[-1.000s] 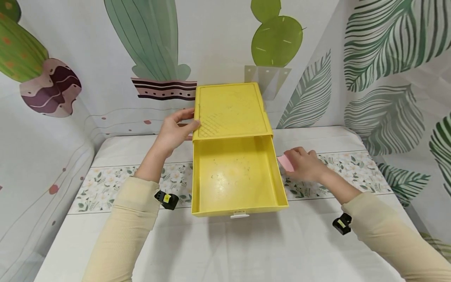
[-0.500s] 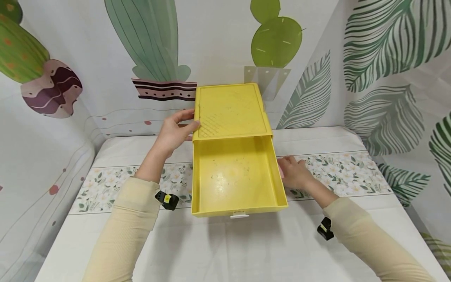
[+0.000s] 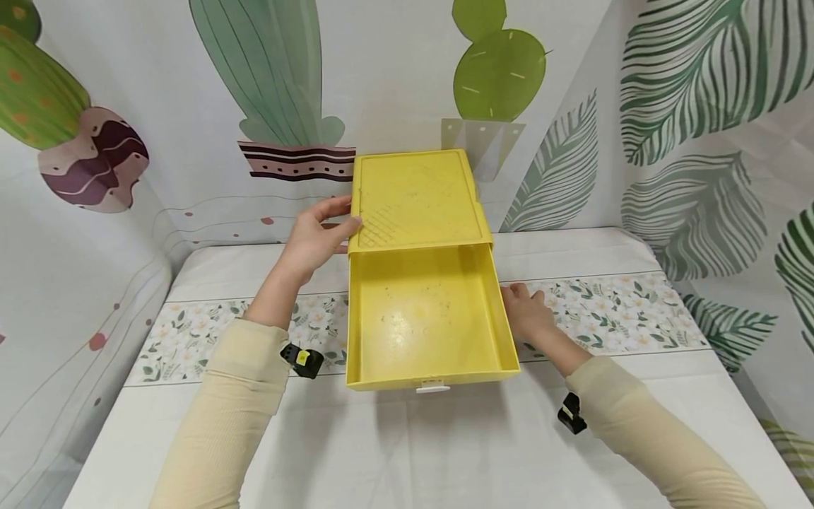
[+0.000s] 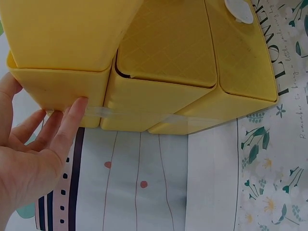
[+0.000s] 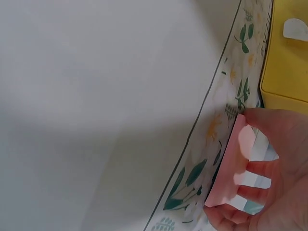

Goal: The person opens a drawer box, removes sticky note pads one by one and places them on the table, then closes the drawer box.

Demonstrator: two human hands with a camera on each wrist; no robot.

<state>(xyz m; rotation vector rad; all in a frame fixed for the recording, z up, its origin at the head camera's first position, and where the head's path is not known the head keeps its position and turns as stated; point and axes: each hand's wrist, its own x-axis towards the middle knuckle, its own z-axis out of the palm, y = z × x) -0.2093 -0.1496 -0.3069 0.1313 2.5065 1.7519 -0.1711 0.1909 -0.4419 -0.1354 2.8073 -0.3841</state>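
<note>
A yellow drawer unit (image 3: pixel 416 194) stands against the back wall; its top drawer (image 3: pixel 422 329) is pulled out, with nothing but small dark marks on its floor. Against the unit's left side rests my left hand (image 3: pixel 314 237), thumb at the top edge and fingers fairly straight along the wall in the left wrist view. Beside the drawer, on the right and lower down, is my right hand (image 3: pixel 524 314). It holds a pink, flat, paper-like rectangular piece (image 5: pixel 226 171) by its edges between thumb and fingers, near the table. The head view hides that piece.
Lower yellow drawers (image 4: pixel 166 45) sit beneath the top one, with clear tape (image 4: pixel 173 118) across their side. A white pull tab (image 3: pixel 432 387) juts from the open drawer's front. The table has a white cloth (image 3: pixel 458 452) with a floral band.
My right hand has moved left and slightly down toward the drawer's side, carrying the pink piece out of the head view. The left hand and the drawer unit have stayed still.
</note>
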